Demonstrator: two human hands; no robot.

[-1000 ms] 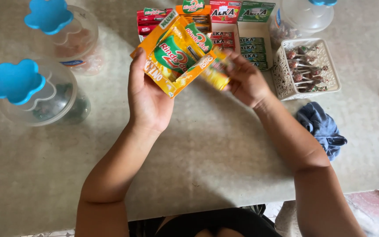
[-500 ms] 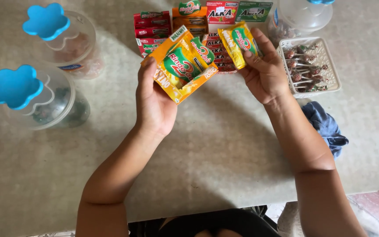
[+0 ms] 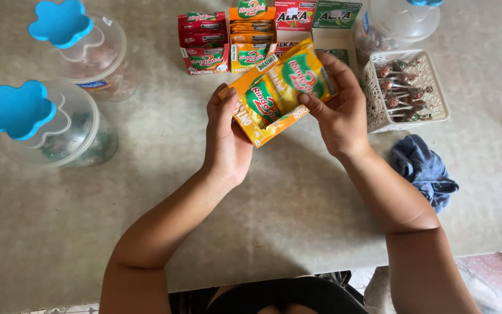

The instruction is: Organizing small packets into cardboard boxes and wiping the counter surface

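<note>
Both hands are up over the pale speckled table [image 3: 146, 232]. The left hand [image 3: 226, 136] is cupping an open orange cardboard box [image 3: 250, 119] from below, fingers wrapped round its side. The right hand [image 3: 339, 104] is pinching a yellow-and-green foil sachet [image 3: 303, 74] between thumb and fingers, its lower end sitting at the box's mouth. A white plastic basket of wrapped lollipops [image 3: 379, 113] is standing just beside the right hand, and a crumpled blue cloth [image 3: 424, 170] is lying near that wrist.

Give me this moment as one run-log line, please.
left hand: holds orange box | right hand: grips sachet at box
</note>
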